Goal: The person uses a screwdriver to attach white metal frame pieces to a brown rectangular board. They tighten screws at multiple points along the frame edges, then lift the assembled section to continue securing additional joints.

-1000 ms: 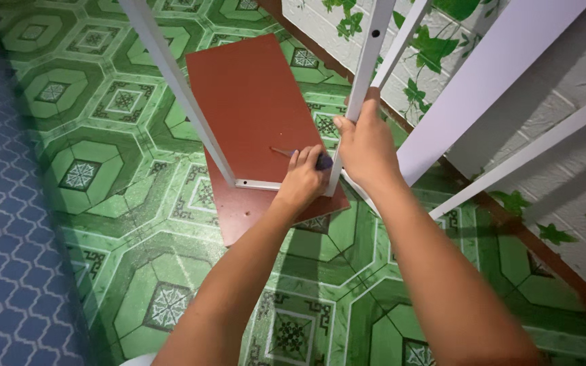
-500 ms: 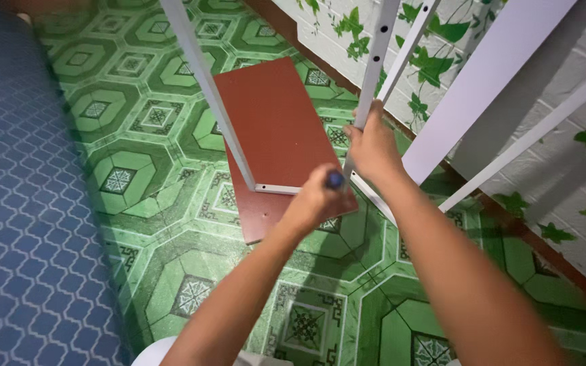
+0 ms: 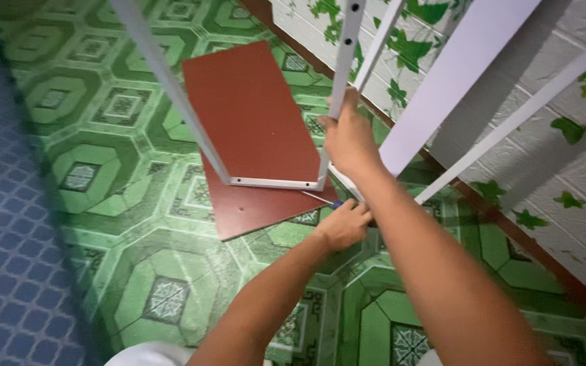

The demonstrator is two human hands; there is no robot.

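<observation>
Our white metal frame (image 3: 272, 181) stands over reddish-brown wooden boards (image 3: 249, 122) on the green patterned floor (image 3: 103, 203). Our right hand (image 3: 348, 139) clasps its upright, steadying it; below, our left hand (image 3: 344, 224) grips what seems a screwdriver (image 3: 317, 198) at the frame's corner.

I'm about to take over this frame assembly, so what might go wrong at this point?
The right hand alone steadies the white metal frame by one upright, so it might tip or twist. The left hand drives a screwdriver at the frame's corner; the tip may slip and scratch the brown boards lying loose on the floor beneath.
</observation>
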